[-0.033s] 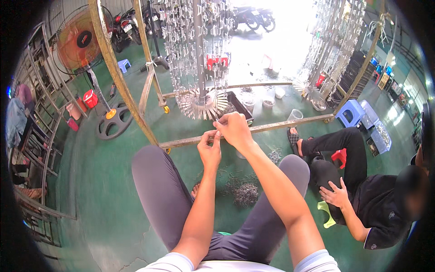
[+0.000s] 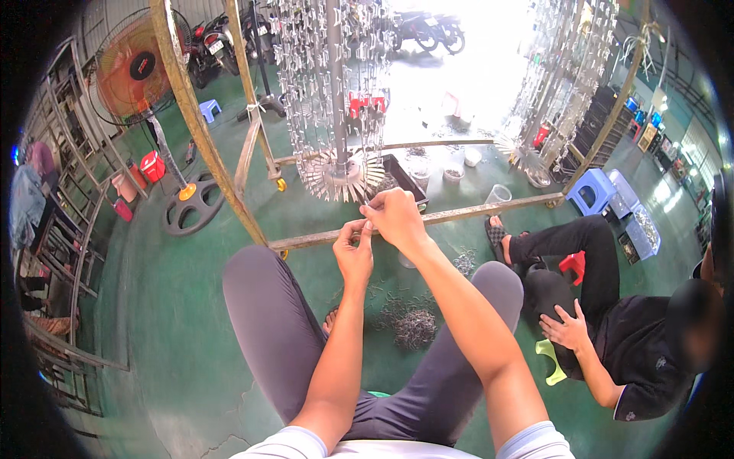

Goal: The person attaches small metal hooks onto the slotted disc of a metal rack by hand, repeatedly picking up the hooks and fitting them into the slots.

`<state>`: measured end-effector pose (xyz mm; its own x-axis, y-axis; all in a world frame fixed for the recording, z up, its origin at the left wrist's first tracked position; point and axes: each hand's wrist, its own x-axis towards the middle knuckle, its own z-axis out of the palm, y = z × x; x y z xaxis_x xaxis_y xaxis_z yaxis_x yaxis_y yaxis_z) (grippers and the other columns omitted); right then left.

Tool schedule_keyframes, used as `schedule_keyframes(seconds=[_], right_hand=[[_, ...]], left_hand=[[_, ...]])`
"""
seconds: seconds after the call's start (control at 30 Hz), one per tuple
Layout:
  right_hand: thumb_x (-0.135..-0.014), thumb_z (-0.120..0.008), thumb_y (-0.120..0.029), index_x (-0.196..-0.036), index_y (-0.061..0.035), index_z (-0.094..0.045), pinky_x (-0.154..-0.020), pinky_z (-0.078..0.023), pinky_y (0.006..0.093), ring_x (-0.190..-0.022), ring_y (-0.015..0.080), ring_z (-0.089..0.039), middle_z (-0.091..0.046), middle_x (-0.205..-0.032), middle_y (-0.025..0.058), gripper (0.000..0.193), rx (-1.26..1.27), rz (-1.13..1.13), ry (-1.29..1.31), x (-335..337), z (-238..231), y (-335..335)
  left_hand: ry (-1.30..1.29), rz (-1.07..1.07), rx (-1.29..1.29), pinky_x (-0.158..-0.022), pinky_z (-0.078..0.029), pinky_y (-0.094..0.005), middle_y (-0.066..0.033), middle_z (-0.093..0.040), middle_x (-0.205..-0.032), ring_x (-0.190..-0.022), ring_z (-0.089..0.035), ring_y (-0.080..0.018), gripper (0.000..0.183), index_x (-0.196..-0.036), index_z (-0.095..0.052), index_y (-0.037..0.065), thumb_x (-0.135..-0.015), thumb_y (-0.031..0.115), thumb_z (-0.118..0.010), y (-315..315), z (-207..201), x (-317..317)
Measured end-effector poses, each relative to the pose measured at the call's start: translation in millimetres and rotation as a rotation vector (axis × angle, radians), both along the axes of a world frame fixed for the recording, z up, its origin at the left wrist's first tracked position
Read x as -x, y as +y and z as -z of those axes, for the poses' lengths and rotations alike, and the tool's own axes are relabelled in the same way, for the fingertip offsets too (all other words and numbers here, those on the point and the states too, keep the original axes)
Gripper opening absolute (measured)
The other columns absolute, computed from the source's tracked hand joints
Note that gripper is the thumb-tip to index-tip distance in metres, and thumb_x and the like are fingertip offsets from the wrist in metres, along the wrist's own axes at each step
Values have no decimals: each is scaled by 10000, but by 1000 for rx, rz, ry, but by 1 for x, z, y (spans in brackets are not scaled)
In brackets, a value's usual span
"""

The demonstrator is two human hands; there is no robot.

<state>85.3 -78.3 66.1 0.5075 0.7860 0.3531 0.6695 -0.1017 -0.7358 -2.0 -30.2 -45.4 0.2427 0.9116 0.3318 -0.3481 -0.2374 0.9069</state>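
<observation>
My left hand (image 2: 354,249) and my right hand (image 2: 396,219) meet in front of me, thumbs and fingertips pinched close together. Whatever lies between the fingers is too small to make out. Just beyond them hangs a round rack (image 2: 330,174) with metal prongs at its base and many strands of small silvery metal pieces (image 2: 304,99). On the green floor between my knees is a pile of thin metal hooks or wires (image 2: 415,327), with loose ones scattered beside it.
A metal frame with a low crossbar (image 2: 459,214) stands ahead, holding a second hung rack (image 2: 566,84). A fan (image 2: 138,67) is at left. To my right sits a co-worker (image 2: 650,344), near a blue stool (image 2: 590,191) and plastic bins (image 2: 642,233). A dark tray (image 2: 405,177) lies behind the crossbar.
</observation>
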Motion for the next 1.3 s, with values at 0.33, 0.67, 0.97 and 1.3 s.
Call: schedule_keyframes(seconds=[0.33,0.67,0.97,1.3], right_hand=[[-760,-796,-195,-802,16,-754,-682,-549,401,-693,340,-706,-685,-724,227,219,10,31,-70,-19,-4,8],[-807,-741,-149,-852,27,-752,-644,-551,352,-657,266,-719,-705,-731,198,182,-104,-8,-79,-24,9,17],[-805,-751,-154,-871,30,-754,-636,-555,320,-639,220,-720,-719,-718,172,196,-122,20,-49,-41,18,30],[-819,-754,-162,-874,29,-756,-596,-543,295,-594,145,-689,-729,-709,124,199,-33,-20,34,-43,10,22]], left_hand=[[-162,69,324,-712,-514,-270,-76,-697,-933,-787,-619,-115,295,-1118,-650,-29,-964,222,-635,17,-15,-7],[-484,330,807,-904,-532,-386,-190,-641,-1181,-1013,-645,-272,357,-1221,-523,-11,-1003,271,-536,47,-30,-24],[-501,253,698,-899,-566,-393,-221,-686,-1027,-999,-689,-325,242,-1016,-580,-26,-966,198,-503,48,-33,-22],[-455,230,655,-864,-588,-393,-245,-692,-992,-947,-703,-332,268,-1011,-584,-68,-971,174,-475,46,-35,-19]])
